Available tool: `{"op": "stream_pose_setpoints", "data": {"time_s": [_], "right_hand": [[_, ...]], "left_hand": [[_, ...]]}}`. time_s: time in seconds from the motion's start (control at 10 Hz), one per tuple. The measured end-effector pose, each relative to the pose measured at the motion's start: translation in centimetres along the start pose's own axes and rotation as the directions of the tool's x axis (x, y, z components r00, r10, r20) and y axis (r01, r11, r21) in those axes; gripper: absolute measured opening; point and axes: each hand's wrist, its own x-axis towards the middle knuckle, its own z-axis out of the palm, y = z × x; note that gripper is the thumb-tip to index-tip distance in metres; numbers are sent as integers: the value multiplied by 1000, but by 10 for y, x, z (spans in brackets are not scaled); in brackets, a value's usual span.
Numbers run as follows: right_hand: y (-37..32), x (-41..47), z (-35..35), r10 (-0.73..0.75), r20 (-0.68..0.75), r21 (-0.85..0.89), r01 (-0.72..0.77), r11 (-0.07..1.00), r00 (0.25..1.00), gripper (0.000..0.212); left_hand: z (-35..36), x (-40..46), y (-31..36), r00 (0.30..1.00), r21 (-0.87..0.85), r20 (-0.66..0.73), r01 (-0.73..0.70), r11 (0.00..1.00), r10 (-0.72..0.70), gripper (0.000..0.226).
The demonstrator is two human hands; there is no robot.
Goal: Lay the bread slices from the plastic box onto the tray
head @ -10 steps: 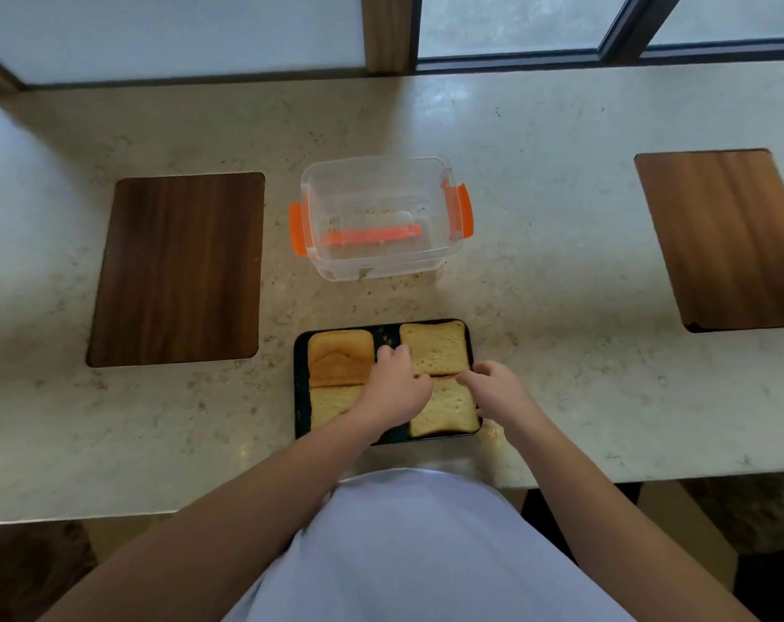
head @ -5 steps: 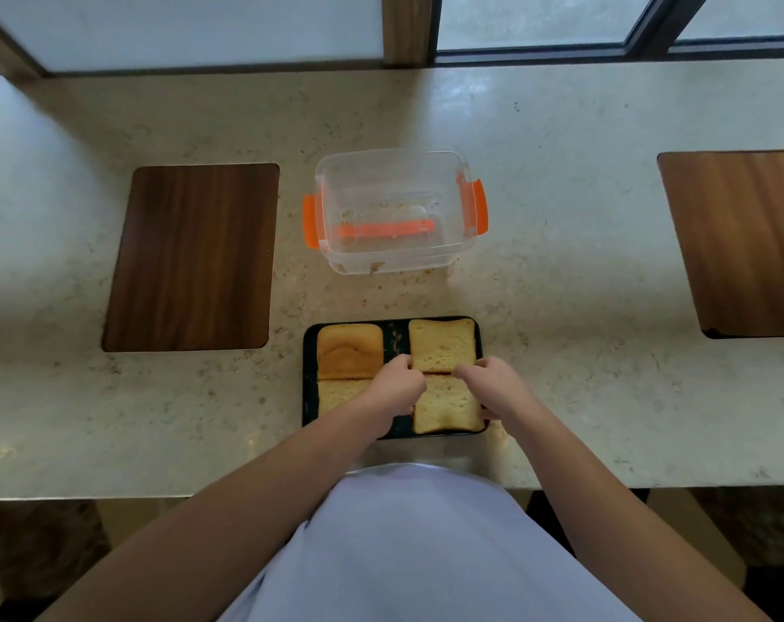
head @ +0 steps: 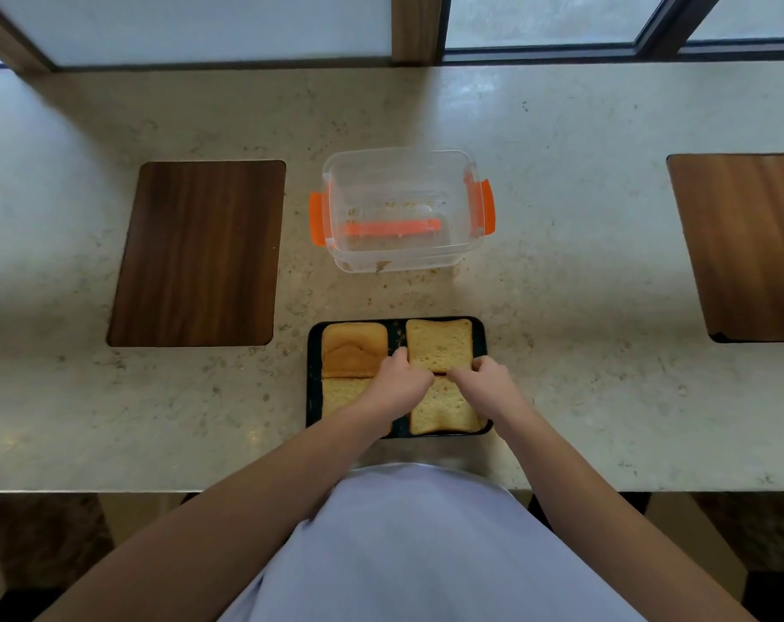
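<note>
Four bread slices lay on the tray (head: 311, 379) under my hands. My left hand (head: 397, 383) and right hand (head: 489, 383) sat close together, each pinching a near corner of the far-right slice (head: 439, 343); the near-right slice (head: 444, 413) lay under my right wrist. Crust slice (head: 353, 347) was just left of my left hand, the near-left slice (head: 341, 392) partly under that forearm. Both forearms reached in from below, wrists low. Plastic box (head: 399, 208) stood beyond my hands, with bare surface (head: 560, 285) around the tray.
</note>
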Motion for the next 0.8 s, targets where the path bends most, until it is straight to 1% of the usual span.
{"op": "stream_pose_setpoints", "data": {"time_s": [0.1, 0.2, 0.3, 0.4, 0.5, 0.6, 0.7, 0.8], "right_hand": [[-3, 2, 3, 4, 3, -23, -4, 1000, 1000, 67], [-6, 1, 2, 3, 13, -28, -2, 1000, 1000, 62], [-8, 0, 3, -8, 22, -46, 9, 999, 1000, 50], [-10, -2, 3, 12, 45, -36, -10, 999, 999, 65], [-10, -3, 4, -15, 43, -39, 17, 999, 999, 56], [-12, -3, 3, 6, 52, -37, -4, 999, 999, 51], [-11, -8, 2, -10, 38, -56, 12, 998, 999, 39], [-13, -14, 5, -67, -54, -128, 60, 990, 996, 73]], "left_hand": [[0, -1, 1, 1000, 36, 2, 4, 999, -4, 75], [-2, -1, 1, 1000, 58, 5, 2, 998, -2, 74], [-5, -2, 0, 1000, 58, 8, -8, 998, 8, 73], [-5, -3, -1, 1000, 56, 8, -10, 998, 9, 72], [-6, -5, -1, 1000, 55, 17, -16, 998, 16, 72], [-7, -3, -2, 1000, 56, 18, -23, 998, 22, 71], [-8, -8, -4, 995, 143, 5, -97, 985, 97, 68], [-19, -24, -8, 910, 314, -183, -304, 899, 372, 56]]}}
